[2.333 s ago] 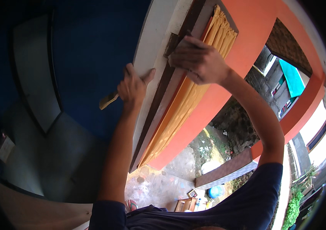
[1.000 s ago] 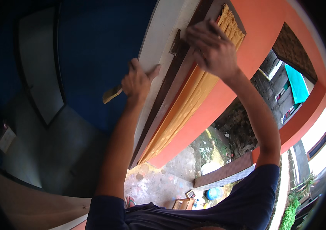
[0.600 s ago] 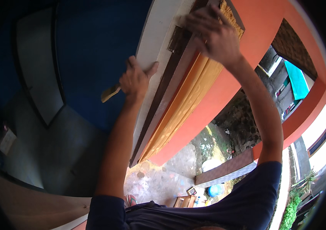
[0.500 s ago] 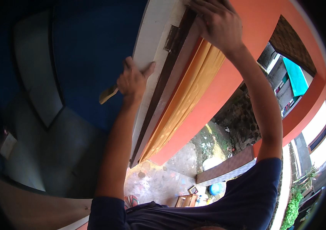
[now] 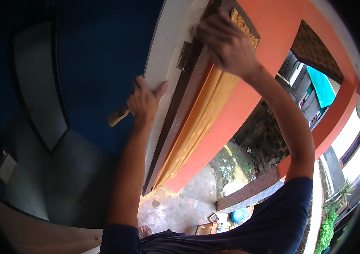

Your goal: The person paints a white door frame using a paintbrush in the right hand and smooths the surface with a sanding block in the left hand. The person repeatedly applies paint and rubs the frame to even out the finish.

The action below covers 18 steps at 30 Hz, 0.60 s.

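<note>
My left hand [image 5: 142, 99] is closed round the near edge of a pale door [image 5: 159, 59], its thumb lying across the door's narrow side. From under that hand sticks out a short, flat, yellowish-brown brush [image 5: 118, 116], its handle hidden by the palm. Higher up, my right hand [image 5: 226, 44] is bent over the dark brown strip of the door frame [image 5: 175, 99]. Its fingers are smeared by motion, and whether they hold anything is hidden. Between the two hands, a rusty hinge plate [image 5: 184, 56] is set at the door's edge.
A yellow curtain [image 5: 201, 127] hangs beside the frame, against an orange wall [image 5: 231, 127]. Left lies a dark room with a blue wall [image 5: 91, 55]. Below are a concrete floor [image 5: 167, 207], a wooden stool-like piece [image 5: 206, 229], a blue round container [image 5: 240, 215] and a low tiled wall [image 5: 250, 190].
My right hand has moved down and left along the frame, uncovering the curtain's gathered top. The left hand keeps its grip on the door. The whole view has shifted slightly.
</note>
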{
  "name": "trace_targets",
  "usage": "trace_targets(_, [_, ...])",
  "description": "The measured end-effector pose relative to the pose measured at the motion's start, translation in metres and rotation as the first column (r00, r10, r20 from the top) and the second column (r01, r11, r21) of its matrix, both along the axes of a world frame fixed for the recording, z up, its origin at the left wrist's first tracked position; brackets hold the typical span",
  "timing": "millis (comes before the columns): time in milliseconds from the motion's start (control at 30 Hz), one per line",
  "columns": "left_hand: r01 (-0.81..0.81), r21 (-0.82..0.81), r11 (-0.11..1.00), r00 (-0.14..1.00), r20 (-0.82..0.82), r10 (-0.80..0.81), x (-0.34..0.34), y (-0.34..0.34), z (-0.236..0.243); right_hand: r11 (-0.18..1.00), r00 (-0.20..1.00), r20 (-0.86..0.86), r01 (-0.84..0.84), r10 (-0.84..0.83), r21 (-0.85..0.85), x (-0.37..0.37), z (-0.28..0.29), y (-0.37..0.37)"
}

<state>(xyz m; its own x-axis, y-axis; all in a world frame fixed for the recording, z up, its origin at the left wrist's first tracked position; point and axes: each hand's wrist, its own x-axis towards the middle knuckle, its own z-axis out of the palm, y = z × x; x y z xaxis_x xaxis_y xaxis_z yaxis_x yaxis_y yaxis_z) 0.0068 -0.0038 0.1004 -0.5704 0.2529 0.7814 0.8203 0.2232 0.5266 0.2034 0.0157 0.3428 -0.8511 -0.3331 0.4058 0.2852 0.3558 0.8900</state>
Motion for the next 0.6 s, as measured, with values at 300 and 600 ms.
trace_targets(300, [0.003,0.0,1.0,1.0,0.003,-0.003,0.007,0.0,0.004,0.976,0.971,-0.105,0.21,-0.215,-0.061,-0.007,0.071,-0.032])
trace_targets(600, [0.118,-0.013,0.993,0.989,0.086,-0.116,0.008,-0.007,0.009,0.993,0.982,-0.158,0.089,-0.1,-0.076,-0.006,0.091,-0.023])
